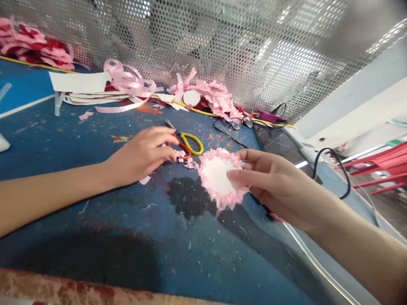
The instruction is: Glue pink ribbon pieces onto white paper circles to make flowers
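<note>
Rosette [219, 178] pinched in right hand [276, 186]; left hand [143, 154] touches scissors [186, 144].

Your right hand [280, 186] holds a rosette [220, 178], white at its centre with a frilled pale pink edge. Your left hand [143, 152] rests at scissors [186, 142] with one yellow loop and one red. The counter [127, 237] is dark blue, speckled with pink and white scraps and blotched darker near the middle. Behind lie pale pink ribbon [127, 82], white card strips [82, 84] and a pink-and-red pile [34, 46]. The perforated screen [222, 42] is silver-grey.
</note>
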Demonstrator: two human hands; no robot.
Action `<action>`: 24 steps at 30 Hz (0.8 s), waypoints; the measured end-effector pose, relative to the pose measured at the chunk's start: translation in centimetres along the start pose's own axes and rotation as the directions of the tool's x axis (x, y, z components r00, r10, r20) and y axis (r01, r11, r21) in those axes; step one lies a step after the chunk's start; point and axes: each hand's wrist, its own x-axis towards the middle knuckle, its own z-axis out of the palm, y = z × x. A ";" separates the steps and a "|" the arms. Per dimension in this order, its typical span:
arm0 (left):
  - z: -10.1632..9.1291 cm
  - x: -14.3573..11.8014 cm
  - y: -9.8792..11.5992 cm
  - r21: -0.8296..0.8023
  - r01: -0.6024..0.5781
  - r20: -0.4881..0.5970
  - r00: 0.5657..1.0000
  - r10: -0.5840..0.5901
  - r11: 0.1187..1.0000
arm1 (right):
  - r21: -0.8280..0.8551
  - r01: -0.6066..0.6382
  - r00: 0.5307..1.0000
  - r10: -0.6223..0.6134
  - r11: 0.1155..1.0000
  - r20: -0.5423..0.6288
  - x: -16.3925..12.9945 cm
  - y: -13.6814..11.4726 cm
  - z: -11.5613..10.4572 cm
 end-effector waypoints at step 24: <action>-0.4 -0.1 7.3 -0.776 0.620 0.440 0.665 -0.604 0.117 | -0.710 0.372 0.855 -0.518 0.599 0.011 -2.0 3.3 -6.1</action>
